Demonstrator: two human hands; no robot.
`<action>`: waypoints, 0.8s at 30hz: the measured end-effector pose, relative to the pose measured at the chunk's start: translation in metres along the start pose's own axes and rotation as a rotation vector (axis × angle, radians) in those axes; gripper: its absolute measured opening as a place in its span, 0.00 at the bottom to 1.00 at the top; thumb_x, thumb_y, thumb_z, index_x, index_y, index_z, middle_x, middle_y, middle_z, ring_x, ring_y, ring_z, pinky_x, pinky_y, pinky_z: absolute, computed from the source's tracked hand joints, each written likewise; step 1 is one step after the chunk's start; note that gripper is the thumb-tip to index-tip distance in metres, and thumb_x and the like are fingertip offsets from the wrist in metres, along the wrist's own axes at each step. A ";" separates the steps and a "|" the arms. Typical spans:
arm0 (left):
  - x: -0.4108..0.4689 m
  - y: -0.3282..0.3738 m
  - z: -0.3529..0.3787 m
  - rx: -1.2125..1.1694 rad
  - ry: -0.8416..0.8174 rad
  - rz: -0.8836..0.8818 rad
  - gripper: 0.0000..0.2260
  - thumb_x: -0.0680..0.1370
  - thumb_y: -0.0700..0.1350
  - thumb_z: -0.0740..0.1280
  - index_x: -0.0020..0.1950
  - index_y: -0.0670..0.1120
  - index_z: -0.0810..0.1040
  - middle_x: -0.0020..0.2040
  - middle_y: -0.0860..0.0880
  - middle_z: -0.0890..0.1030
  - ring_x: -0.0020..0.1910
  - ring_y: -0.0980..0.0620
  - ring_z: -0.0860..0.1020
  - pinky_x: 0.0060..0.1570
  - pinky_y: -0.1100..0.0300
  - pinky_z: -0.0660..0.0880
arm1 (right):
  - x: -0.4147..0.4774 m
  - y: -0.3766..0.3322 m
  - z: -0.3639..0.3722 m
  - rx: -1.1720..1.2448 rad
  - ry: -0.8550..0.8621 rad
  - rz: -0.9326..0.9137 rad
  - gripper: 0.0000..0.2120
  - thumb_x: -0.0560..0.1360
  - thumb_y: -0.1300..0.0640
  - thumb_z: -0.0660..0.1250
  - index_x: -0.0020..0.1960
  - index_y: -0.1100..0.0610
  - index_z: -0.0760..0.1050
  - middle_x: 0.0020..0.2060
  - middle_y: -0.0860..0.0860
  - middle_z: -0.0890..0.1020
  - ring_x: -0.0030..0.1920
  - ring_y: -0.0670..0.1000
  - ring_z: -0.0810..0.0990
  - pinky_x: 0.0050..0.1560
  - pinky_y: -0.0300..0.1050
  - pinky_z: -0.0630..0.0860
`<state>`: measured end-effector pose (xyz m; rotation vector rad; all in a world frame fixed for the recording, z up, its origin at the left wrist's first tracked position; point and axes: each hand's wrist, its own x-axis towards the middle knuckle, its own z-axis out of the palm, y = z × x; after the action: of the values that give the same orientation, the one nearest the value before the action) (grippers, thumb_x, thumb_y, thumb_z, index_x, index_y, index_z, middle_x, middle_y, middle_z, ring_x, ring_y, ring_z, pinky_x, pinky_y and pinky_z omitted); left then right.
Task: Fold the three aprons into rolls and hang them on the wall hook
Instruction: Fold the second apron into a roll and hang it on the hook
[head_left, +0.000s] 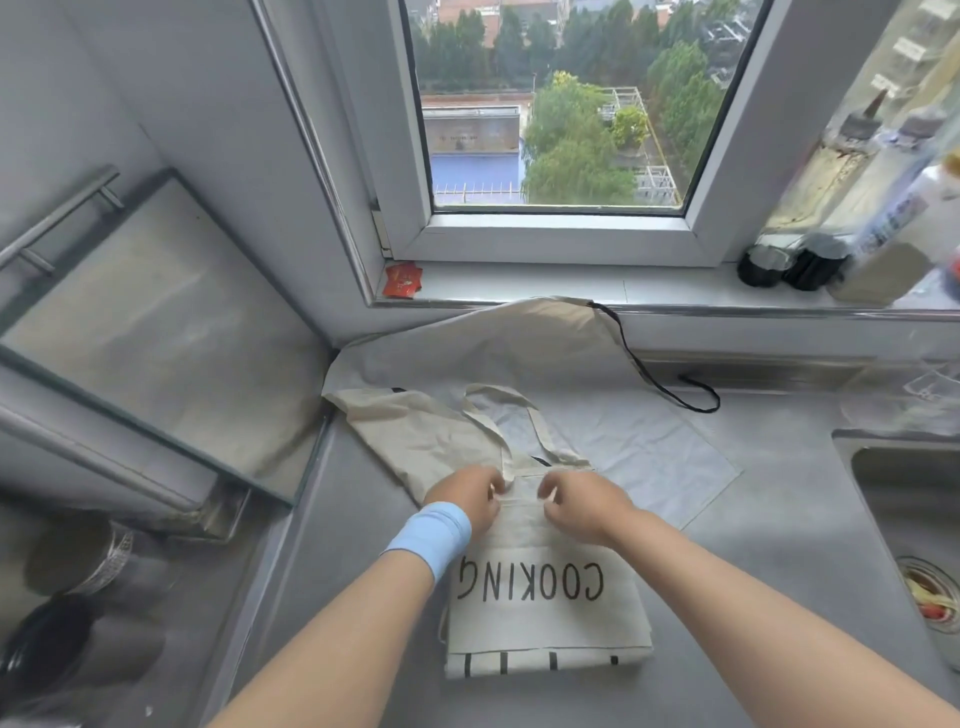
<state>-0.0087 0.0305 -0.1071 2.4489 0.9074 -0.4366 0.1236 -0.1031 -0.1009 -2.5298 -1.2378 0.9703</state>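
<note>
Both hands, left hand (470, 496) and right hand (582, 501), pinch the top edge of a folded cream apron (545, 613) printed COOKING, lying on the grey counter (753, 597) at lower centre of the frame.

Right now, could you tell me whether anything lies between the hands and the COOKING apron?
Nothing visible does: the left hand and the right hand both pinch the COOKING apron at its far edge. The wall hook is out of view.
</note>
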 end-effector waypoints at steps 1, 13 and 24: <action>0.007 -0.001 -0.001 0.012 0.070 0.005 0.12 0.78 0.48 0.63 0.61 0.55 0.74 0.60 0.53 0.75 0.55 0.50 0.77 0.54 0.56 0.74 | 0.008 0.002 -0.002 -0.026 0.120 0.029 0.16 0.75 0.53 0.60 0.62 0.47 0.74 0.57 0.48 0.81 0.57 0.53 0.78 0.50 0.45 0.72; 0.076 -0.013 -0.005 0.139 0.044 0.087 0.06 0.74 0.50 0.62 0.48 0.55 0.77 0.50 0.55 0.81 0.51 0.49 0.79 0.43 0.60 0.68 | 0.085 0.027 0.004 -0.165 0.298 0.191 0.10 0.77 0.49 0.60 0.48 0.54 0.75 0.45 0.52 0.82 0.45 0.58 0.79 0.37 0.46 0.70; 0.093 -0.031 -0.004 -0.178 0.169 -0.093 0.06 0.77 0.44 0.59 0.45 0.51 0.75 0.50 0.48 0.81 0.48 0.43 0.78 0.47 0.56 0.73 | 0.090 0.043 -0.005 0.468 0.353 0.320 0.15 0.76 0.46 0.65 0.59 0.52 0.76 0.46 0.50 0.84 0.49 0.54 0.82 0.53 0.46 0.76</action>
<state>0.0384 0.1013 -0.1562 2.3130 1.0840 -0.1733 0.1943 -0.0625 -0.1578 -2.4044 -0.4525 0.7140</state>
